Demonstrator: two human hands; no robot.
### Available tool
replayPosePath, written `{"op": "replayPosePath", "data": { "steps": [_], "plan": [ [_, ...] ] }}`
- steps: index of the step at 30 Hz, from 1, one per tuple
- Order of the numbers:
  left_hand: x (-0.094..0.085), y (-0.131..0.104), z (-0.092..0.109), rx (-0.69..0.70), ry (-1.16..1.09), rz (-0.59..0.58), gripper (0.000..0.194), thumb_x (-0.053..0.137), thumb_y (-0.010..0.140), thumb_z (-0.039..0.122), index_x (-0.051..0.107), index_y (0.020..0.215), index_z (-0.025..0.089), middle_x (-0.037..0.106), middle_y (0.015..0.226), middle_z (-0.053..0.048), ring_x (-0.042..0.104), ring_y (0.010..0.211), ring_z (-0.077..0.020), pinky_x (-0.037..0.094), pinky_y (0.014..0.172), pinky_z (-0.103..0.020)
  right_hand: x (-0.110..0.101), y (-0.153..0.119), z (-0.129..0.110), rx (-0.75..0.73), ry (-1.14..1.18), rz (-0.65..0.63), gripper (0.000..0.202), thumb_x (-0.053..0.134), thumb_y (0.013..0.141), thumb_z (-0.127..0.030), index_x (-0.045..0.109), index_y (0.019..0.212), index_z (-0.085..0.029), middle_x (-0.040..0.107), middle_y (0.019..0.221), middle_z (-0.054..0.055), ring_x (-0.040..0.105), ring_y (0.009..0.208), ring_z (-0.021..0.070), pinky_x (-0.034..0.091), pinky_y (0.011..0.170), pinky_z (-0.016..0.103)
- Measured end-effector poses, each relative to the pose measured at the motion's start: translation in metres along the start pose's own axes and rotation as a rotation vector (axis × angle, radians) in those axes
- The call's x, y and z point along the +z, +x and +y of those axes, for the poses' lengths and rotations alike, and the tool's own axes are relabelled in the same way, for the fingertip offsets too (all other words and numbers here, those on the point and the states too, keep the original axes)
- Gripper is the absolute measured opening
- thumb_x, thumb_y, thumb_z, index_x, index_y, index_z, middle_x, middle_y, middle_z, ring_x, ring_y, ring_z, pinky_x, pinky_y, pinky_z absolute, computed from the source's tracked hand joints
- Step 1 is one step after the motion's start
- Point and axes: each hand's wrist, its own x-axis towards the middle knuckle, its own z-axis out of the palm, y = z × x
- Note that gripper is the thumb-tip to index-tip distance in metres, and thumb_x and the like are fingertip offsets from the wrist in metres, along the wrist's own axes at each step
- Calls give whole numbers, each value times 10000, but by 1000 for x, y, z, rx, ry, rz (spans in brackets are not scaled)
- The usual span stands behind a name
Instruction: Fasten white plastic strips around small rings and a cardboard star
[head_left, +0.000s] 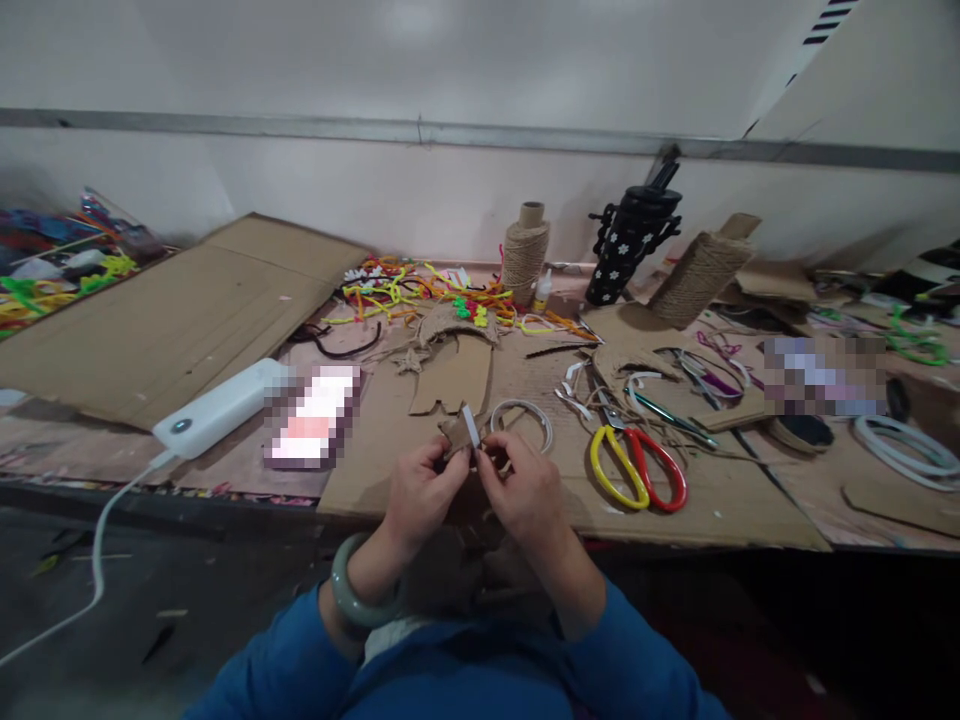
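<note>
My left hand (424, 495), with a pale bangle (349, 590) at the wrist, pinches a small brown cardboard piece (453, 430). Fingers of my right hand (526, 492) are closed at the lower end of a narrow white strip (470, 424), which stands up against that piece. Both hands meet over the table's front edge, and the fingertips partly hide the piece. Just beyond them lie a cut cardboard shape (454, 378) and a twine-covered star (410, 361). A coil of white strip (546, 428) rests behind my right hand.
Right of my hands lie scissors with yellow (616, 468) and red handles. To the left are a phone (313, 415) and a white corded device (225, 410). Behind stand a twine spool (525, 255), a small glue bottle (543, 292) and a black flowered tumbler (628, 245). Colourful pipe cleaners (405, 290) form a pile.
</note>
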Motion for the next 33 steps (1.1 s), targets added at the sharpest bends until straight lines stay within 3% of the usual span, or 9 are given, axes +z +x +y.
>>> {"op": "replayPosePath", "data": {
  "steps": [9, 17, 25, 33],
  "plan": [
    [1, -2, 7, 2, 45, -9, 267, 596, 760, 310, 587, 546, 152, 499, 525, 27, 461, 534, -114, 355, 514, -214, -1, 0, 3, -11, 13, 6, 142, 522, 879, -255, 646, 854, -191, 699, 780, 57, 648, 671, 169, 484, 623, 265],
    [-1, 1, -2, 16, 2, -23, 241, 575, 800, 336, 664, 684, 146, 557, 584, 17, 492, 574, -123, 379, 559, -221, -6, 11, -2, -113, -33, -28, 177, 511, 893, -232, 664, 813, -193, 716, 741, 54, 666, 684, 181, 482, 619, 273],
    [0, 2, 2, -17, 76, 24, 260, 559, 778, 347, 620, 622, 148, 487, 525, 30, 436, 526, -111, 333, 504, -221, 2, 11, 4, -165, -90, 32, 264, 444, 929, -233, 664, 789, -191, 714, 719, 48, 666, 655, 165, 479, 603, 252],
    [1, 2, 0, 1, 128, 12, 305, 535, 782, 376, 551, 563, 165, 466, 519, 27, 444, 532, -115, 342, 523, -231, -1, 9, 7, -154, -13, -15, 198, 493, 922, -243, 669, 858, -181, 730, 796, 64, 684, 722, 181, 505, 649, 269]
  ]
}}
